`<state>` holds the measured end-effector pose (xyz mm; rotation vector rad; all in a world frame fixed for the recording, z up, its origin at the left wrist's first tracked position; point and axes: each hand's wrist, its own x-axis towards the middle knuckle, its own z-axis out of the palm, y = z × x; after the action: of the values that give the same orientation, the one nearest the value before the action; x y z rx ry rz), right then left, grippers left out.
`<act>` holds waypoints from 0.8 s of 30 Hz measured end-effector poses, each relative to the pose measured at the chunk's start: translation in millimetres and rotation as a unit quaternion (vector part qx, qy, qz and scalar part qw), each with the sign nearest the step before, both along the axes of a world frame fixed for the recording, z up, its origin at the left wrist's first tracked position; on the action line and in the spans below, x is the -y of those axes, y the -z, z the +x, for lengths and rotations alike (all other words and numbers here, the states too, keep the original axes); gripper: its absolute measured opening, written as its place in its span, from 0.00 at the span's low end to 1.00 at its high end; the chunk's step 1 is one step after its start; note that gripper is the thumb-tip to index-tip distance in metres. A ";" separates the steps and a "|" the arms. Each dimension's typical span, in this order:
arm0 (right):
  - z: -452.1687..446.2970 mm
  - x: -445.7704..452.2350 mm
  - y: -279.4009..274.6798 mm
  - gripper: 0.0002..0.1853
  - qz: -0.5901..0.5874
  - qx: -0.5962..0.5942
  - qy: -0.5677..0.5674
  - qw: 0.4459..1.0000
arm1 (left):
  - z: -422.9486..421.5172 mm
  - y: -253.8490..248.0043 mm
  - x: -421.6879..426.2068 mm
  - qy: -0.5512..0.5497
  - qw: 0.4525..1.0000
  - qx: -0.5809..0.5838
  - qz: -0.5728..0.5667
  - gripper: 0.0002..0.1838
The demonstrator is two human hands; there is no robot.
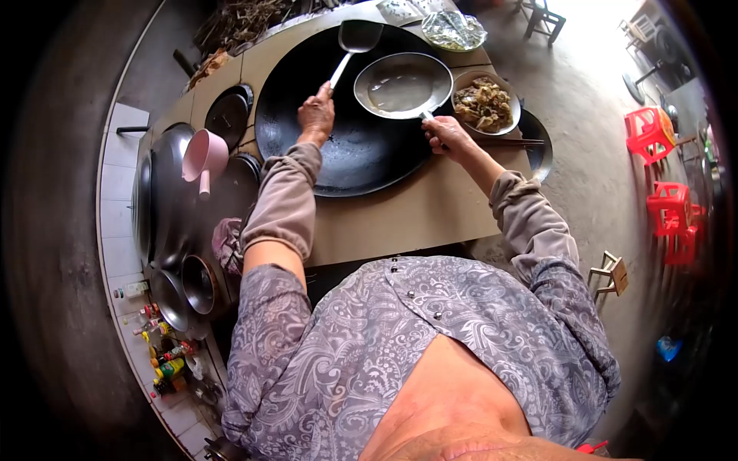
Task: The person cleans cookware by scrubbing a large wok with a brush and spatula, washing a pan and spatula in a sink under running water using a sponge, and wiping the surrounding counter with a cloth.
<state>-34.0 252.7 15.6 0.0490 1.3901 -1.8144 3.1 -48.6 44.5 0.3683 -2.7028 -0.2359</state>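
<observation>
Patterned shirt (346, 338) is fronting the wok (361, 157); left hand (316, 117) is closing round the spatula (360, 37), right hand (447, 137) round the pan (403, 86), best held level.

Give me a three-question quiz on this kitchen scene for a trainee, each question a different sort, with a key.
1. Multiple choice: what does the left hand hold?
a) a pink plastic dipper
b) a long-handled metal spatula
c) a pair of thin chopsticks

2. True or false: the round bowl of brown food stands to the right of the large black wok.

3. Short answer: what does the right hand hold by its handle?

Key: 1. b. 2. True. 3. A round, shallow metal pan.
</observation>
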 end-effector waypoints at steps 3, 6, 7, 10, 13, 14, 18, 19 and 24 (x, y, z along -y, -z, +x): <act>-5.2 -3.0 -1.7 0.08 -0.002 -0.008 -0.019 1.000 | 29.2 -49.1 -7.0 0.006 0.990 -0.042 -0.136 0.23; -13.8 -9.1 -5.2 0.09 -0.004 -0.029 -0.053 0.998 | 80.7 -108.8 -25.8 0.049 0.954 -0.046 -0.294 0.26; -16.5 -10.5 -4.5 0.09 -0.007 -0.037 -0.068 0.997 | 101.0 -132.6 -43.7 0.048 0.938 -0.042 -0.341 0.24; -9.5 -23.5 -25.3 0.10 -0.004 -0.082 -0.106 0.991 | 150.0 -175.7 -91.4 0.054 0.918 -0.039 -0.390 0.18; -0.2 -36.0 -30.6 0.11 -0.036 -0.098 -0.130 0.986 | 188.6 -198.9 -133.0 0.009 0.917 -0.008 -0.398 0.15; 6.4 -42.4 -35.9 0.11 -0.048 -0.101 -0.142 0.984 | 202.6 -207.3 -145.8 -0.016 0.926 0.018 -0.377 0.14; 50.9 -72.5 -68.3 0.11 -0.034 -0.142 -0.216 0.965 | 267.5 -236.5 -184.6 -0.100 0.957 0.117 -0.244 0.14; 66.7 -80.9 -76.1 0.11 -0.025 -0.148 -0.233 0.961 | 286.7 -242.5 -192.9 -0.094 0.968 0.125 -0.197 0.14; 158.6 -121.3 -99.5 0.10 -0.017 -0.142 -0.336 0.931 | 402.5 -235.2 -222.7 -0.091 0.988 0.115 0.047 0.14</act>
<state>124.7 374.0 115.1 -0.6554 1.3443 -1.2897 405.6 174.1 279.7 0.7070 -2.8648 -0.2827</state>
